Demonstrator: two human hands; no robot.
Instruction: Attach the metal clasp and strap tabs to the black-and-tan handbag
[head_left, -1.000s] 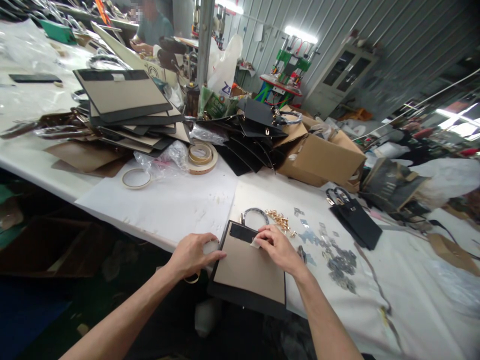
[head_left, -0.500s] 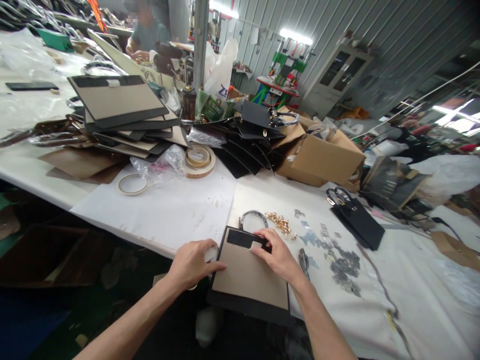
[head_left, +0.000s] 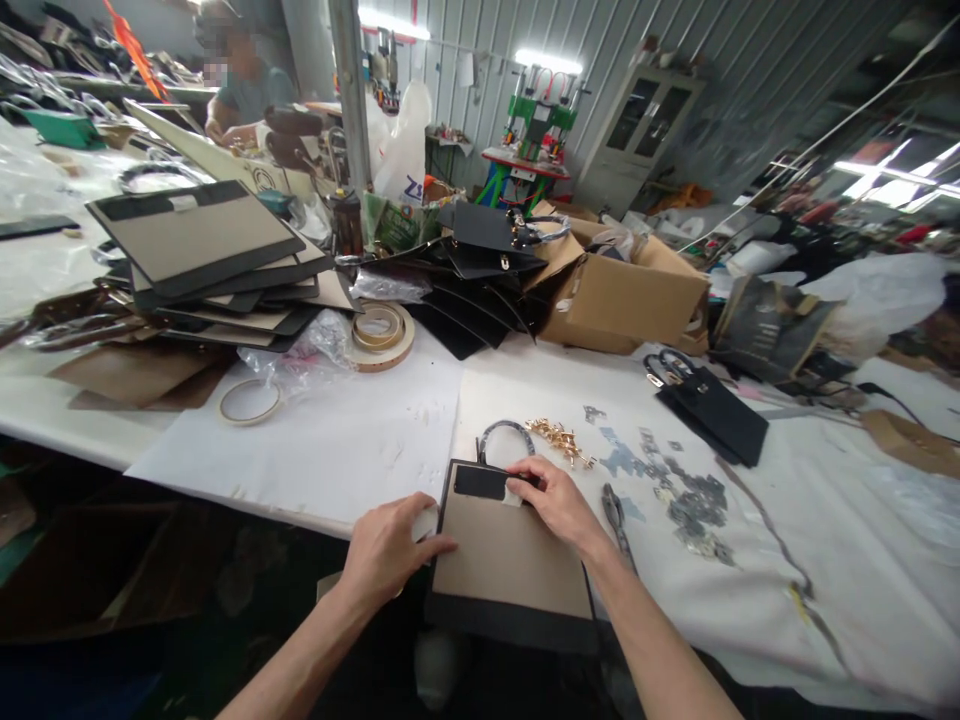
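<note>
A flat bag panel (head_left: 504, 560), tan in the middle with a black border and a black strip at its top, lies at the near edge of the white table (head_left: 360, 440). My left hand (head_left: 390, 550) presses on its left edge and seems to hold a small roll of tape. The fingers of my right hand (head_left: 551, 500) press a small pale patch onto the black strip at the panel's top right. A curved black handle (head_left: 506, 432) sticks out behind the panel.
Gold fittings (head_left: 561, 440), grey metal bits (head_left: 686, 500) and pliers (head_left: 616, 512) lie right of the panel. A stack of similar panels (head_left: 202, 250), tape rolls (head_left: 379, 335), black bags (head_left: 472, 270), a cardboard box (head_left: 622, 295) and a small black bag (head_left: 709, 410) sit farther back. A person works at the far left.
My right hand slid a little along the black strip, pressing the pale patch flat. The view shifted to the right and slightly down. My left hand stays on the panel's left edge.
</note>
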